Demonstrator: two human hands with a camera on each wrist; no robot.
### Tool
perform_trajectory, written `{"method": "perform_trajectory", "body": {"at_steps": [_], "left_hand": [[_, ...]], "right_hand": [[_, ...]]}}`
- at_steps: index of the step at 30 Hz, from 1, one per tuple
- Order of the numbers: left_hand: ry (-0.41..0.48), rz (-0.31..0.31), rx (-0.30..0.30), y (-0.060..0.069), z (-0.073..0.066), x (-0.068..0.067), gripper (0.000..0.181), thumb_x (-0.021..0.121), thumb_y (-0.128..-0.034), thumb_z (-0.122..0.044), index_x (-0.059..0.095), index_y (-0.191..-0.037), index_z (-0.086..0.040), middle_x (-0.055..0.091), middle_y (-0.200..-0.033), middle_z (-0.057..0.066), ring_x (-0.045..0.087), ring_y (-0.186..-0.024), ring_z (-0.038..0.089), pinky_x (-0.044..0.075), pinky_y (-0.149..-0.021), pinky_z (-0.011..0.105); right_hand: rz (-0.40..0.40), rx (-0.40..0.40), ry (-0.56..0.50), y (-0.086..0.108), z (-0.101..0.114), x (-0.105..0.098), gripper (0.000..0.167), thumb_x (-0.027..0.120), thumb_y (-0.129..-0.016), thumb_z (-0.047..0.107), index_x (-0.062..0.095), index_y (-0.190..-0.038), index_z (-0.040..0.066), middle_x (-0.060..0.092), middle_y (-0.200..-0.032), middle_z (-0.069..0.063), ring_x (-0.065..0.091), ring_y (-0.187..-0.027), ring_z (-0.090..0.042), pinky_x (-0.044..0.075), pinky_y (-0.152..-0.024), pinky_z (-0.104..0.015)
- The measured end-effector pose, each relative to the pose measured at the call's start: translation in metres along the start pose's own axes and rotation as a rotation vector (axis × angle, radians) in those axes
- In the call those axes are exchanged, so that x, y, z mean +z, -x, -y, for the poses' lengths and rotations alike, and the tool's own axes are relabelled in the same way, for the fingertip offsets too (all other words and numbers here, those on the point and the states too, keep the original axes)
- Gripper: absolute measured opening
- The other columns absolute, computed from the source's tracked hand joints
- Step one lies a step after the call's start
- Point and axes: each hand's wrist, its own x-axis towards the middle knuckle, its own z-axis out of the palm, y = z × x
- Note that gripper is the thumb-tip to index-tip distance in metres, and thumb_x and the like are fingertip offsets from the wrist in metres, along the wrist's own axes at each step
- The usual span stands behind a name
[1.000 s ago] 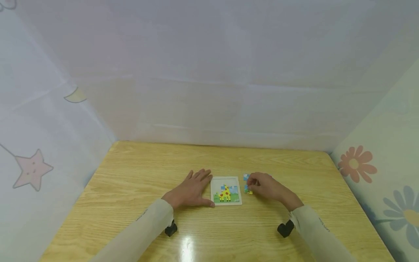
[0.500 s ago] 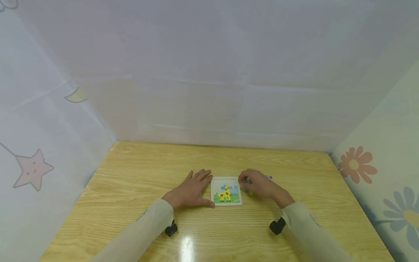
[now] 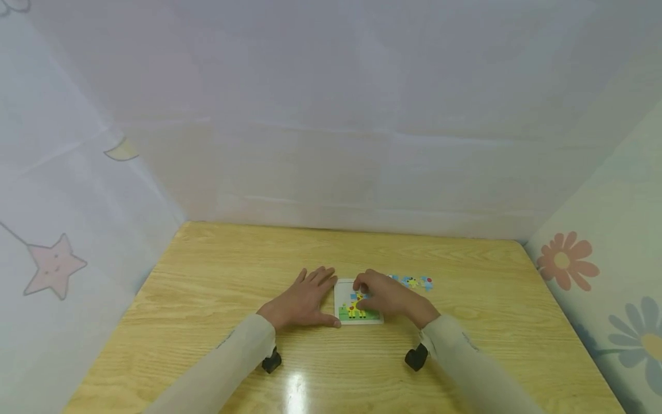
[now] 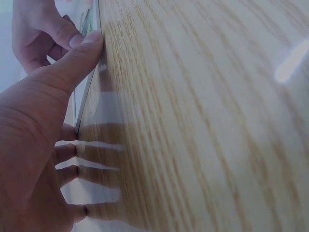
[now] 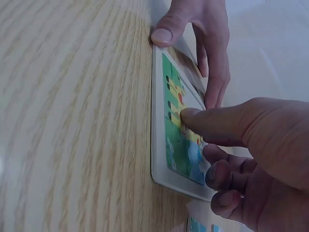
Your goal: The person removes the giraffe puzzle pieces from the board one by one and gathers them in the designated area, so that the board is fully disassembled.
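The right hand (image 3: 385,294) has moved left, from the loose pieces (image 3: 411,282) half a second ago to over the puzzle board (image 5: 157,125). The left hand (image 3: 305,302) lies where it did. One board rests flat on the worktop (image 3: 233,270), between the two hands, with one giraffe showing in its partly filled picture. At least three loose pieces sit in a row beyond the right hand; an exact count is not possible, as that hand hides part of the area, and the right wrist view cuts pieces off at its lower edge. The right thumb touches the picture and its fingers curl near the board's edge; whether that grip pinches a piece cannot be told. The left grip is released, fingers spread, thumb on the near left corner. Two black blocks (image 3: 416,357) show, one at each wrist.
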Motion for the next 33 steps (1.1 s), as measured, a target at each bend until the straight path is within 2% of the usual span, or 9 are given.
{"method": "perform_trajectory", "body": {"at_steps": [11, 20, 27, 33], "left_hand": [[-0.001, 0.007, -0.003, -0.001, -0.001, -0.001, 0.108, 0.066, -0.0910, -0.077, 0.032, -0.168, -0.008, 0.022, -0.179, 0.011, 0.019, -0.167, 0.039, 0.017, -0.133, 0.069], [-0.005, 0.003, -0.010, -0.001, -0.001, -0.002, 0.108, 0.067, -0.0907, -0.076, 0.033, -0.168, -0.009, 0.022, -0.180, 0.011, 0.020, -0.167, 0.038, 0.017, -0.134, 0.068], [0.006, 0.004, -0.017, -0.001, -0.001, -0.001, 0.107, 0.068, -0.0904, -0.076, 0.034, -0.167, -0.009, 0.023, -0.179, 0.011, 0.020, -0.167, 0.038, 0.017, -0.134, 0.068], [0.012, 0.003, -0.013, -0.001, -0.001, 0.000, 0.108, 0.068, -0.0903, -0.075, 0.034, -0.167, -0.008, 0.023, -0.179, 0.012, 0.020, -0.167, 0.039, 0.017, -0.134, 0.068]], "right_hand": [[0.056, 0.018, -0.018, -0.008, 0.007, -0.006, 0.028, 0.081, -0.096, 0.020, 0.065, -0.118, 0.010, 0.063, -0.120, -0.004, 0.061, -0.106, -0.019, 0.056, -0.100, -0.044], [0.069, 0.013, -0.058, -0.010, 0.004, -0.007, 0.030, 0.080, -0.098, 0.019, 0.063, -0.122, 0.011, 0.064, -0.112, -0.001, 0.058, -0.096, -0.017, 0.054, -0.086, -0.038], [0.027, -0.056, -0.137, -0.006, -0.001, -0.007, 0.009, 0.063, -0.108, 0.013, 0.067, -0.116, 0.013, 0.066, -0.102, -0.001, 0.058, -0.082, -0.013, 0.052, -0.071, -0.028], [0.025, -0.065, -0.176, -0.005, -0.002, -0.009, 0.007, 0.062, -0.109, 0.015, 0.067, -0.112, 0.012, 0.069, -0.102, 0.001, 0.059, -0.080, -0.012, 0.052, -0.069, -0.026]]}}
